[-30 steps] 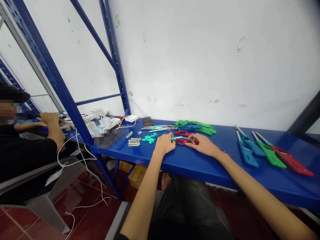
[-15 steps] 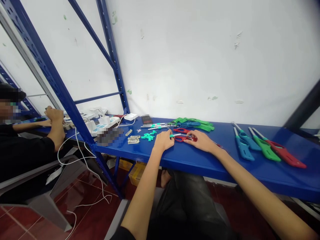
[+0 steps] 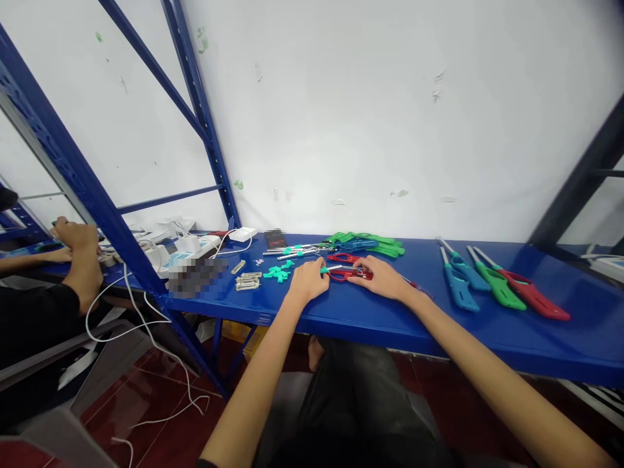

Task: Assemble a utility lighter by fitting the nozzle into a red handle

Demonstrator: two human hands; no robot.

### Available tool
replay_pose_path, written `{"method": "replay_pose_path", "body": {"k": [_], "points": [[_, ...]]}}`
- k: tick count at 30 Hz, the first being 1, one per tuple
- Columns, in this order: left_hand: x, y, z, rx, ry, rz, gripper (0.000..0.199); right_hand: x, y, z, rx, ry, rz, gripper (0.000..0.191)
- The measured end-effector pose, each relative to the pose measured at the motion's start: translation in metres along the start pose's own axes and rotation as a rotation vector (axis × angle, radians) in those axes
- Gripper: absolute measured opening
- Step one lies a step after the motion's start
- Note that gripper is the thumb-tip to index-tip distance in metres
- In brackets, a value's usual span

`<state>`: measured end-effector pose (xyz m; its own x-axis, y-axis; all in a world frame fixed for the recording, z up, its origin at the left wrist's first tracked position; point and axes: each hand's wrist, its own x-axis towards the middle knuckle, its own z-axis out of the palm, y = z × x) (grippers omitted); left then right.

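Between my hands a red lighter casing (image 3: pixel 341 275) lies on the blue table (image 3: pixel 390 318), with a metal tube at its left end. My left hand (image 3: pixel 310 281) is closed on the tube near its teal collar (image 3: pixel 324 270). My right hand (image 3: pixel 381 275) has its fingers closed on the right part of the red casing. Another red casing (image 3: pixel 341 259) lies just behind. Teal pieces (image 3: pixel 279 272) and small metallic parts (image 3: pixel 248 281) sit left of my left hand. Metal tubes with teal collars (image 3: pixel 295 250) lie behind it, next to green casings (image 3: pixel 385 244) and blue casings (image 3: pixel 355 246).
Several long lighters (image 3: pixel 497 286) in blue, green and red lie at the right. At the left are a power strip (image 3: pixel 195 257), white cables and a blue rack post (image 3: pixel 97 188). Another person's arm (image 3: pixel 80 260) is at the far left.
The camera view has shifted, so the table's things appear further left. My hands remain at the red casing, with little visible movement relative to it.
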<state>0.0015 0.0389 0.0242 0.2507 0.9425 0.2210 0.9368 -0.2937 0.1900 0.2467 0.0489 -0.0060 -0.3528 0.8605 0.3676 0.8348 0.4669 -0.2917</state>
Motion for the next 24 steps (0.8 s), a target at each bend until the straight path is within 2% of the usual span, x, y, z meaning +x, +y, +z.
{"method": "replay_pose_path", "body": {"k": [11, 24], "points": [[0.003, -0.001, 0.005, 0.029, 0.005, 0.028, 0.036, -0.005, -0.011, -0.007, -0.006, -0.019, -0.009, 0.033], [-0.006, -0.004, 0.006, 0.031, 0.013, 0.096, 0.034, -0.007, -0.016, -0.005, 0.030, -0.039, -0.069, 0.035]]}}
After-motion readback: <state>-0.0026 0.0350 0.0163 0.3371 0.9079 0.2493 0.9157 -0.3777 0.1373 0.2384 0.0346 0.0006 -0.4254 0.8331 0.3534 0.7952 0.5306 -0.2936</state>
